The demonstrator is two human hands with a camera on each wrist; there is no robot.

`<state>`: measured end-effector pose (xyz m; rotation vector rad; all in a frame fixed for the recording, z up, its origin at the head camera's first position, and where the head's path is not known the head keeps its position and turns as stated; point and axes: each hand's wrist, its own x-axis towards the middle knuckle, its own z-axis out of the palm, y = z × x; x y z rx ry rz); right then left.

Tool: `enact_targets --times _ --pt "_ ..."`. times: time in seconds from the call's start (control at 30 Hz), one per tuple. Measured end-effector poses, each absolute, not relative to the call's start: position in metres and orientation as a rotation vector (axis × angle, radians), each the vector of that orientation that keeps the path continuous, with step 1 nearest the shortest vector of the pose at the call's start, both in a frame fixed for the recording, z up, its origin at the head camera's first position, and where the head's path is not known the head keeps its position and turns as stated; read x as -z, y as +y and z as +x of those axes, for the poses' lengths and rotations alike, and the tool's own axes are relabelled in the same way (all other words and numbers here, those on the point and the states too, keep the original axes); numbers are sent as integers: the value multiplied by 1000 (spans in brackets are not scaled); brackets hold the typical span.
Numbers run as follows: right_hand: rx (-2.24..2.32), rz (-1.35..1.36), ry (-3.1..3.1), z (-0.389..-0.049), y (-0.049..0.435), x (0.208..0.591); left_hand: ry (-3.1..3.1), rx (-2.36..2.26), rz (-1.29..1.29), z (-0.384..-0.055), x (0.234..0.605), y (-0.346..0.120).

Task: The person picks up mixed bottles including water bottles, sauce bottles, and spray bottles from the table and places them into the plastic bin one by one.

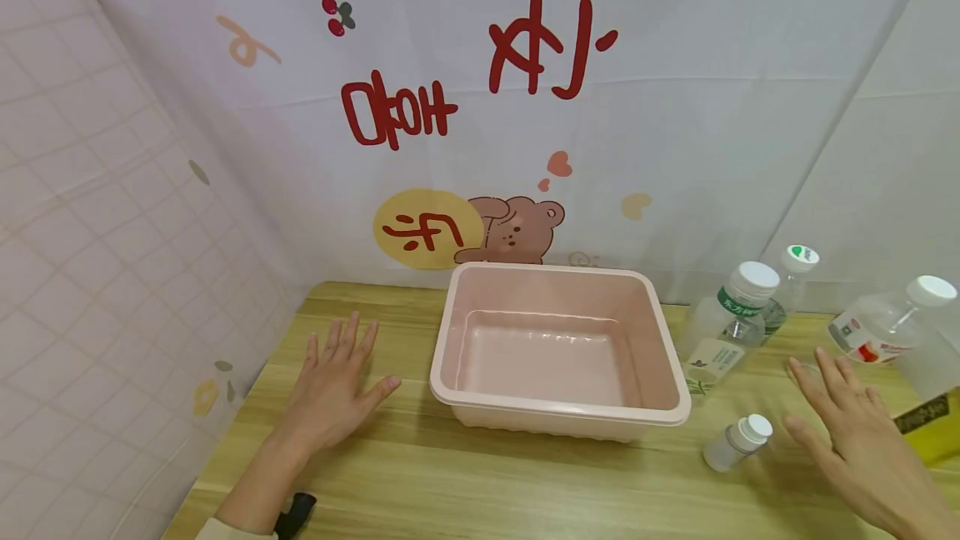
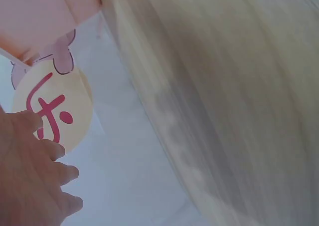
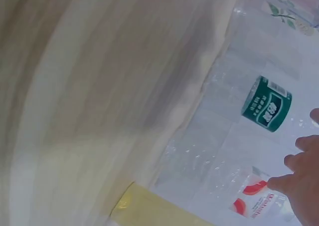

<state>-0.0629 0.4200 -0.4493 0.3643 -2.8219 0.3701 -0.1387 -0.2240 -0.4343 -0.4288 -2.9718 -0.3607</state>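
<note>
My left hand (image 1: 333,394), fingers spread, is over the wooden table to the left of a pale pink plastic basin (image 1: 558,411), apart from it and holding nothing. At the right, my right hand (image 1: 858,440) has its fingers extended and also holds nothing. Nearest to it are a small white-capped bottle (image 1: 738,444), lying tilted, a clear bottle with a red-and-white label (image 1: 877,336) and a bottle of yellow liquid (image 1: 937,432), partly hidden. Against the basin's right side stands a clear bottle with a green neck band (image 1: 720,344). A green-labelled bottle (image 3: 269,106) is behind that one.
The basin's inside shows only its pink floor. A white printed cloth (image 1: 675,107) hangs behind the table (image 1: 480,482), and another pale checked sheet (image 1: 97,273) borders it on the left. A black object (image 1: 296,515) shows beside the left wrist.
</note>
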Motion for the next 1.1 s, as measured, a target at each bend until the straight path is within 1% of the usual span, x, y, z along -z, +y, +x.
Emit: enact_targets --times 0.13,0.3,0.6,0.93,1.1 --pt "-401 364 -2786 -59 416 445 -2944 414 -437 -138 432 -221" --pt "-391 279 -2797 -53 408 437 -2890 528 -435 -137 430 -215" --pt "-430 185 -2841 -47 393 428 -2752 850 -414 -136 427 -200" --pt "-528 207 -2706 -46 375 431 -2549 901 -519 -142 423 -180" --pt "-576 260 -2649 -47 369 436 -2498 917 -538 -145 420 -172"
